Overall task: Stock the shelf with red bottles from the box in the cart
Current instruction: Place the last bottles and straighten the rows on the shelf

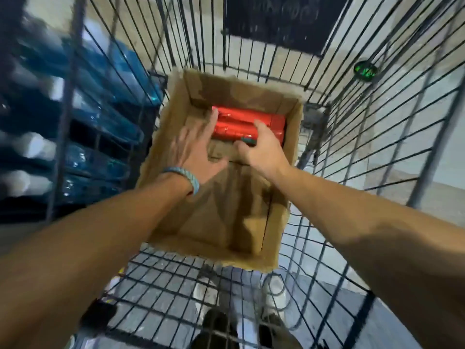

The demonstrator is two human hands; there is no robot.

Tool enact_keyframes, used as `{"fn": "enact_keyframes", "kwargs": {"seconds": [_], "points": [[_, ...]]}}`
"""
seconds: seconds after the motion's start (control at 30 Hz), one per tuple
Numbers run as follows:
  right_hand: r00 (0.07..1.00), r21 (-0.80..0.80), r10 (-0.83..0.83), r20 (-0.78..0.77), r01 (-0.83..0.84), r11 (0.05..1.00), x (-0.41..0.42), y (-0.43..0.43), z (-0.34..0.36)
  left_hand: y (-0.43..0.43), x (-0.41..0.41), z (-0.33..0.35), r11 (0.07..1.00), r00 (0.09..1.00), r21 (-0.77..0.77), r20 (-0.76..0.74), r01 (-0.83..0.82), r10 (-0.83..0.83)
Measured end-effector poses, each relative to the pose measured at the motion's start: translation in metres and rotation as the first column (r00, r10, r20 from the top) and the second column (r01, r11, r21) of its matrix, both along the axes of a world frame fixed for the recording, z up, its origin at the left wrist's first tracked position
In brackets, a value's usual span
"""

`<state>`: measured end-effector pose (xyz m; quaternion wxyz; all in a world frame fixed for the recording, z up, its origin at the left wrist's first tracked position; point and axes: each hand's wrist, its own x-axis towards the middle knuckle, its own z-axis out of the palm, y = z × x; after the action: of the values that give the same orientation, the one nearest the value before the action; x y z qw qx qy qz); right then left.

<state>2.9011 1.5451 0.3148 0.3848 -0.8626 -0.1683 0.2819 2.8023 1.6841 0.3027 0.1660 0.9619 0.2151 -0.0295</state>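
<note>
An open cardboard box stands in a black wire cart. Red bottles lie on their sides at the box's far end; the rest of the box floor is bare. My left hand, a blue band on its wrist, reaches into the box with fingers spread, the fingertips at the left end of the bottles. My right hand is over the right end of the nearest bottle, thumb under its dark green cap, fingers curling on top. The frame is blurred, so a firm grip cannot be confirmed.
A shelf with rows of blue-wrapped packs stands to the left, beyond the cart's wire side. The cart's tall wire walls rise on the left, far and right sides. My shoes show through the wire floor.
</note>
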Motion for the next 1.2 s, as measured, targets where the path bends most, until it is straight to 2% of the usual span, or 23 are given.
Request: {"fn": "enact_keyframes", "kwargs": {"seconds": [0.17, 0.3, 0.43, 0.6, 0.73, 0.93, 1.07, 1.13, 1.2], "points": [[0.999, -0.011, -0.046, 0.009, 0.047, 0.999, 0.021, 0.008, -0.023, 0.005, 0.035, -0.041, 0.997, 0.997, -0.059, 0.061, 0.049, -0.046], [0.996, -0.112, 0.043, 0.082, -0.034, 0.993, 0.044, 0.005, -0.033, 0.004, 0.061, -0.06, 0.979, 0.989, -0.159, 0.097, 0.125, -0.111], [0.983, -0.194, 0.115, 0.144, -0.086, 0.977, 0.056, 0.005, -0.043, 0.002, 0.072, -0.071, 0.98, 0.995, -0.173, 0.055, 0.097, -0.088], [0.969, -0.23, 0.174, 0.175, -0.132, 0.964, 0.068, 0.008, -0.045, -0.005, 0.056, -0.083, 0.982, 0.982, 0.037, -0.02, 0.187, -0.186], [0.964, -0.254, 0.21, 0.165, -0.164, 0.953, 0.074, 0.009, -0.052, -0.009, 0.037, -0.085, 0.986, 0.983, -0.004, -0.076, 0.165, -0.165], [0.962, -0.254, 0.219, 0.165, -0.173, 0.952, 0.086, 0.017, -0.061, -0.005, 0.0, -0.068, 0.995, 0.974, -0.104, -0.223, 0.004, -0.027], [0.896, -0.446, 0.408, 0.175, -0.297, 0.844, 0.096, 0.021, -0.059, -0.001, -0.021, -0.055, 0.954, 0.943, -0.166, -0.266, -0.25, 0.201], [0.822, -0.567, 0.548, 0.155, -0.38, 0.731, 0.099, 0.024, -0.053, -0.001, -0.026, -0.05, 0.899, 0.921, -0.226, -0.2, -0.376, 0.335], [0.748, -0.665, 0.662, 0.058, -0.465, 0.584, 0.098, 0.026, -0.049, -0.003, -0.028, -0.044, 0.835, 0.891, -0.311, -0.152, -0.453, 0.427]]}}
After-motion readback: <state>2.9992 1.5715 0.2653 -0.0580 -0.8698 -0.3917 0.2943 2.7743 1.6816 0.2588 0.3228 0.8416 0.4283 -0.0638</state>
